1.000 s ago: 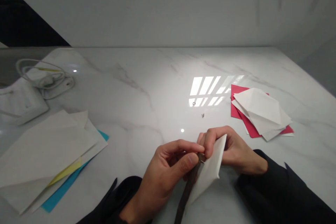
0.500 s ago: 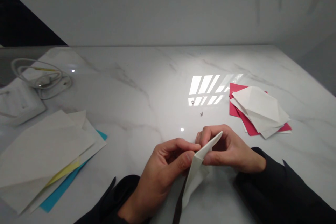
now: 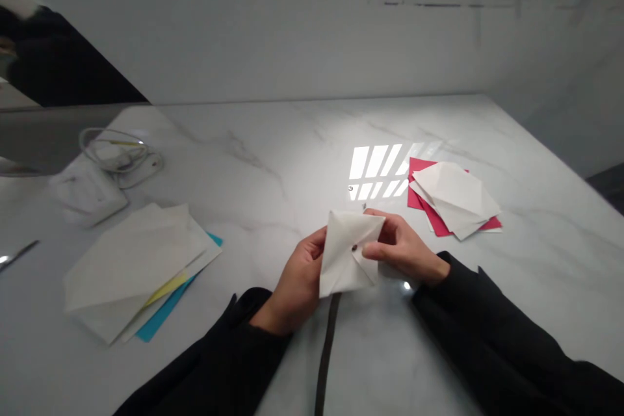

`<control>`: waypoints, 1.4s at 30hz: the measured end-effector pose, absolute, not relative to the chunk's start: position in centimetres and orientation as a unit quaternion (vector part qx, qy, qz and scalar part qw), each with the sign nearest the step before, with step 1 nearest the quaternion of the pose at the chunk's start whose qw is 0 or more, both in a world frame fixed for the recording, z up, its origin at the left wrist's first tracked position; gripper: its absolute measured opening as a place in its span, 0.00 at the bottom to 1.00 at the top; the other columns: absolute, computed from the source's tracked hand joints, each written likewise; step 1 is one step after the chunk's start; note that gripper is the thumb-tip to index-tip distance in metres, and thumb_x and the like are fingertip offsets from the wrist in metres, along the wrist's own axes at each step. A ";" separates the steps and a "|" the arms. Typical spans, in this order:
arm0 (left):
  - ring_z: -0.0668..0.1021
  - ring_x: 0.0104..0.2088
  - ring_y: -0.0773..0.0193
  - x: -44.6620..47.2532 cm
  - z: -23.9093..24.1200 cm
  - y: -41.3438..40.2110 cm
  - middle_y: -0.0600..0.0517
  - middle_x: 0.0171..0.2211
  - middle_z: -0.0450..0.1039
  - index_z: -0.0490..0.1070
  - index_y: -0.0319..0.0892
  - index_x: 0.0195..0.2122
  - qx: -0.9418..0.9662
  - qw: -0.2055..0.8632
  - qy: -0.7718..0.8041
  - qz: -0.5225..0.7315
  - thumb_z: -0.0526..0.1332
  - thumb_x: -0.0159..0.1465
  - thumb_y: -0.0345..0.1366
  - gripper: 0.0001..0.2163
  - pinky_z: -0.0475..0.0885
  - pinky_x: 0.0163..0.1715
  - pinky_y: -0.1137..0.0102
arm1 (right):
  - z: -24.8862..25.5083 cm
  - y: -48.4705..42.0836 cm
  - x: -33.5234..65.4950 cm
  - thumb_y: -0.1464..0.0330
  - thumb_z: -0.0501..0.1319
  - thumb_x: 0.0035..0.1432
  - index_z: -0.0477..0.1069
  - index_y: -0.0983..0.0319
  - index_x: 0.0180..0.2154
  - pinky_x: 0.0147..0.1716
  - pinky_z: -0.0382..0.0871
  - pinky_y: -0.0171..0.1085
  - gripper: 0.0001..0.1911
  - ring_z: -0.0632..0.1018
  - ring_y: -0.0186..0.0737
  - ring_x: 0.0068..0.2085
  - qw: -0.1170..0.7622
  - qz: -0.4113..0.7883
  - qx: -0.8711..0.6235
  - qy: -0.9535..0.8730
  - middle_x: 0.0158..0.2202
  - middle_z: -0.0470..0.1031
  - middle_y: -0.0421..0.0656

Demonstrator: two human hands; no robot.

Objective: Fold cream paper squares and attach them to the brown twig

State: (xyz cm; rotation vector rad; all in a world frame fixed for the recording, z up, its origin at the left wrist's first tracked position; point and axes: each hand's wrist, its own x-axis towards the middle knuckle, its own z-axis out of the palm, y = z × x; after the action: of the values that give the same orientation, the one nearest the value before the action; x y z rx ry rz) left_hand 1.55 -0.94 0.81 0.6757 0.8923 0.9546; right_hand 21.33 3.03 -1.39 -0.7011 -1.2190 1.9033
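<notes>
A white folded paper pinwheel point(image 3: 349, 250) faces me, held up just above the marble table point(image 3: 273, 169). A small dark pin shows at its centre. A dark stick point(image 3: 325, 354) hangs down from behind it toward the near edge. My left hand point(image 3: 298, 279) grips the pinwheel's left side from behind, fingers mostly hidden by the paper. My right hand point(image 3: 397, 248) pinches the right side, thumb on the front near the pin. Both sleeves are black.
A stack of white, yellow and blue paper sheets point(image 3: 139, 260) lies at the left. Red sheets with folded white paper point(image 3: 453, 198) lie at the right. A white charger with coiled cable point(image 3: 110, 162) sits at the far left. A wall rises behind the table.
The paper turned from edge-on to face me and now shows as a pinwheel. Both hands rose and moved farther from me. The camera tilted up, showing a window ledge.
</notes>
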 end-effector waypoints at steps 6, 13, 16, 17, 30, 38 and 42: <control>0.79 0.31 0.59 1.7 -0.1 0.0 0.49 0.28 0.79 0.81 0.38 0.35 0.251 0.707 0.382 0.540 0.77 0.52 0.39 0.13 0.73 0.28 0.71 | -2.4 4.1 20.3 0.48 0.71 0.60 0.75 0.57 0.47 0.42 0.75 0.37 0.23 0.80 0.40 0.42 0.443 0.732 -0.282 -0.435 0.43 0.78 0.43; 0.81 0.32 0.59 0.3 -1.1 1.2 0.48 0.33 0.82 0.80 0.37 0.48 0.237 0.652 0.353 0.628 0.75 0.54 0.32 0.19 0.77 0.33 0.70 | -2.9 2.7 18.5 0.42 0.66 0.61 0.75 0.63 0.49 0.33 0.70 0.37 0.32 0.75 0.36 0.30 0.500 0.574 -0.387 -0.520 0.32 0.78 0.42; 0.78 0.27 0.65 -0.9 -1.1 1.6 0.50 0.32 0.81 0.79 0.37 0.49 0.196 0.633 0.340 0.668 0.73 0.59 0.32 0.16 0.74 0.28 0.73 | -2.6 -0.2 17.6 0.45 0.59 0.68 0.79 0.65 0.47 0.34 0.70 0.37 0.29 0.76 0.37 0.29 0.463 0.488 -0.435 -0.598 0.30 0.81 0.44; 0.77 0.26 0.66 -1.4 -1.0 1.7 0.50 0.31 0.80 0.79 0.38 0.49 0.184 0.635 0.332 0.672 0.73 0.61 0.32 0.15 0.73 0.27 0.74 | -2.5 -1.4 17.3 0.47 0.58 0.69 0.80 0.64 0.44 0.35 0.69 0.38 0.27 0.76 0.37 0.28 0.430 0.459 -0.450 -0.634 0.28 0.81 0.44; 0.78 0.26 0.71 -0.5 -1.3 1.0 0.53 0.30 0.78 0.78 0.38 0.45 0.172 0.592 0.319 0.720 0.73 0.60 0.29 0.12 0.74 0.30 0.78 | -1.2 -8.6 15.0 0.50 0.66 0.66 0.86 0.59 0.35 0.36 0.65 0.36 0.21 0.80 0.39 0.29 0.266 0.362 -0.457 -0.768 0.23 0.80 0.41; 0.80 0.29 0.66 -0.4 -1.4 0.6 0.48 0.32 0.80 0.76 0.37 0.39 0.182 0.613 0.344 0.687 0.70 0.63 0.32 0.06 0.77 0.33 0.74 | -2.3 -8.6 12.6 0.61 0.65 0.65 0.77 0.61 0.25 0.33 0.58 0.37 0.17 0.76 0.39 0.29 0.328 0.281 -0.532 -0.728 0.25 0.79 0.43; 0.83 0.37 0.61 -0.1 -1.1 -0.7 0.41 0.42 0.82 0.79 0.34 0.48 0.301 0.701 0.343 0.548 0.72 0.64 0.39 0.16 0.79 0.40 0.69 | -2.1 -7.2 13.1 0.62 0.65 0.65 0.76 0.62 0.26 0.31 0.56 0.36 0.16 0.72 0.36 0.27 0.355 0.289 -0.531 -0.713 0.23 0.76 0.41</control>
State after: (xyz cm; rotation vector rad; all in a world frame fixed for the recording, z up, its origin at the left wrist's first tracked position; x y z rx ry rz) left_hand -0.14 -0.75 -1.06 0.6698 0.7632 1.2201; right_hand 13.06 -7.17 -2.12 -1.3733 -1.8423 0.7465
